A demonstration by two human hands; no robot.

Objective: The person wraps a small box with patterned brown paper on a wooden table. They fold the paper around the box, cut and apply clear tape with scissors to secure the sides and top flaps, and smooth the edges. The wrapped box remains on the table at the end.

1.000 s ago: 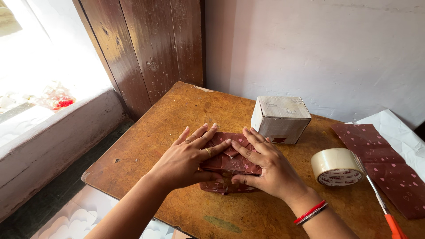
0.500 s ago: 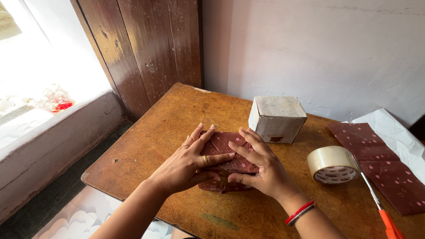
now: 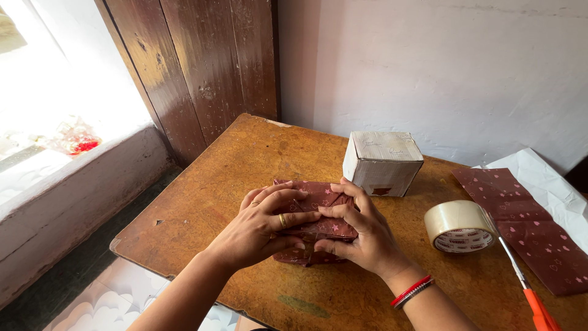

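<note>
Wrapped parcel [image 3: 318, 230] in dark red paper with small pale stars and hearts, lying flat on wooden table [image 3: 245, 165], near front edge, roughly at centre of view. Long axis hard to fix under the hands; visible outline suggests it runs from near edge toward far wall, slightly tilted to the right. Far end points toward the pale box. Paper folds gathered on top face, creased toward middle.

Left hand [image 3: 260, 227] pressed on parcel's left side and top, fingers curled over the folded paper, thumb low against near side; ring on one finger. Right hand [image 3: 358, 230] clasped on right side, fingers bent over top edge, thumb tucked under at near corner; red and silver bangles [image 3: 413, 291] on wrist. Fingertips of both hands meeting at top middle of parcel. Both hands gripping parcel, neither released.

Pale cardboard box [image 3: 383, 160] just beyond parcel, upright, apart from the hands. Roll of clear tape [image 3: 460, 225] to right of right hand, lying flat, not touched. Scissors [image 3: 527, 288] with orange handle beside tape, blade toward roll. Strip of same dark red patterned paper [image 3: 527, 227] at far right, lying partly on white sheet [image 3: 545, 184]. Dark wooden door panel [image 3: 208, 67] behind table's left far corner.
</note>
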